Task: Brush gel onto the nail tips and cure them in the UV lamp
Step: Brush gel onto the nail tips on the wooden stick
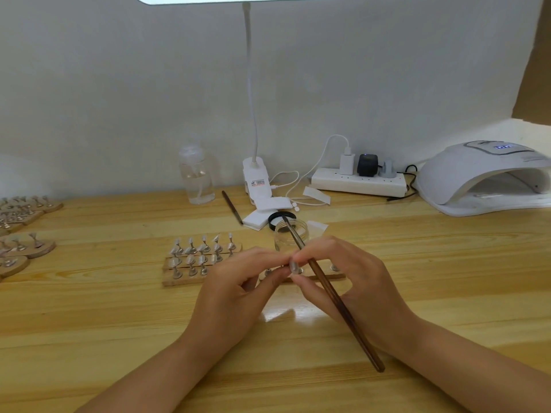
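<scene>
While the left hand (238,290) pinches a clear nail tip (295,267) at its fingertips, the right hand (351,281) grips a brown-handled gel brush (334,296), fingers curled round the shaft and touching the tip (bristle end points away, over a small glass jar (290,236) just beyond both hands). Wooden stands of nail tips (202,257) sit beyond the left hand; the UV lamp (483,180) stands far right, well apart.

A pale, plain wall (119,84) rose behind a light wooden tabletop (89,308) with visible grain. A white clip lamp (256,174) stood at the tabletop's far edge, its thin neck climbing to a bright panel overhead. A brown board (533,64) leaned at the far right corner. Glare shone on the wood.
</scene>
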